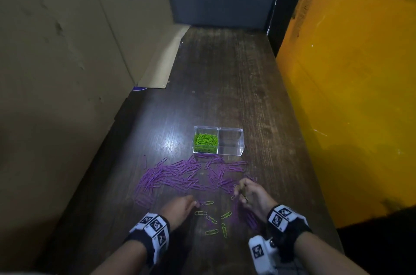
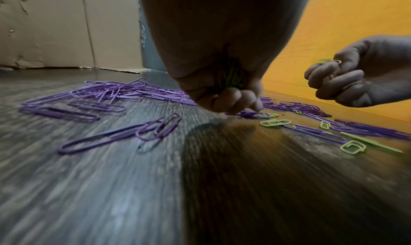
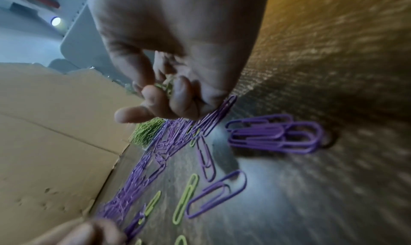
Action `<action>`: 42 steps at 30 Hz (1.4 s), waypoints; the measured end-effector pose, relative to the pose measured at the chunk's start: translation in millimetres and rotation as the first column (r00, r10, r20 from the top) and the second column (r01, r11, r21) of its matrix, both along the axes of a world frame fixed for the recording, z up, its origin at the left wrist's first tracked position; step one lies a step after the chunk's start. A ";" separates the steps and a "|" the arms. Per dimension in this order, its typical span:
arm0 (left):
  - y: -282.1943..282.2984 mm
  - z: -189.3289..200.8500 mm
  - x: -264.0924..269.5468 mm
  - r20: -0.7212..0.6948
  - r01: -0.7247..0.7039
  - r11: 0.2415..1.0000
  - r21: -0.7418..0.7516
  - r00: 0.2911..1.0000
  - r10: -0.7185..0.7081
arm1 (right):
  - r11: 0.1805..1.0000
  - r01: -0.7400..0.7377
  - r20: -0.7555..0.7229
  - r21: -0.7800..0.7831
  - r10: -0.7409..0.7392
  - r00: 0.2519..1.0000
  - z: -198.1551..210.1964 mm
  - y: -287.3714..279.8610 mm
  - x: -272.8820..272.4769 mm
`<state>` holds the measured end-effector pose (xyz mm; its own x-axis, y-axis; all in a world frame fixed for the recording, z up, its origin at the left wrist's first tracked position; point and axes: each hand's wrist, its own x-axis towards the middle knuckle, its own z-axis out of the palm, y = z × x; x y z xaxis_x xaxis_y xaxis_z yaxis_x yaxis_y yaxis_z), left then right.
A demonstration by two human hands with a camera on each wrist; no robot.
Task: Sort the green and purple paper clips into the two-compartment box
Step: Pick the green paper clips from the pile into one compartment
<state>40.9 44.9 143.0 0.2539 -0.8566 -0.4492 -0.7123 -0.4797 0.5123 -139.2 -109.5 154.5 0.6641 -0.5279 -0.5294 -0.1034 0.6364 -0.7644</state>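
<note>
Gathering loose green clips [image 1: 211, 218] from the near edge of the table [image 1: 225, 72], both hands already have some clenched inside. The left hand [image 1: 179, 208] curls round a dark green bundle, visible only in its own wrist view, with its fingertips [image 2: 231, 99] down beside a purple clip. The right hand [image 1: 252, 197] pinches several green clips between thumb and fingers. The clear box [image 1: 218, 139] sits further back, its left half full of green, its right half empty, and the purple clips [image 1: 180, 175] lie spread between it and the hands.

The likeliest slip, as I judge it, is a purple clip hooking onto a green one (they tangle easily) and riding into the green side. Full fists could also shed clips on the way.

The head view shows the box and the whole spread but not what the left hand holds; the wrist views show each palm's contents, and the right one catches only a green glimpse of the box.
</note>
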 end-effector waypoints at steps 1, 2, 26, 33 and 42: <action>1.4 -3.7 -2.3 -0.001 0.003 1.000 0.009 1.000 -0.003 | 1.000 0.014 -0.007 0.011 -0.014 1.000 -1.8 -1.7 2.3; 2.7 -6.6 -4.7 0.008 0.016 1.000 0.024 1.000 -0.016 | 0.999 0.031 -0.057 -0.023 -0.032 0.998 -5.4 -4.4 5.6; -36.5 4.6 1.4 -0.397 -0.460 0.884 -0.079 0.828 0.396 | 0.927 -0.212 -0.426 -0.310 0.064 0.903 17.4 -23.8 30.4; -49.4 1.9 -7.7 -0.339 -0.321 0.946 -0.049 0.896 0.287 | 0.787 -0.363 -0.625 -0.498 -0.036 0.780 -4.0 -48.2 56.7; -49.4 -0.7 0.6 0.072 0.159 0.978 0.135 0.983 -0.169 | 0.644 -0.566 -0.737 -0.515 0.004 0.676 -8.1 -45.0 70.3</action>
<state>41.5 -4.5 142.2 0.1553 -0.8266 -0.5409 -0.8239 -0.4105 0.3908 -68.9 -154.4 146.5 0.4972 -0.7420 -0.4497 -0.7912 -0.1751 -0.5860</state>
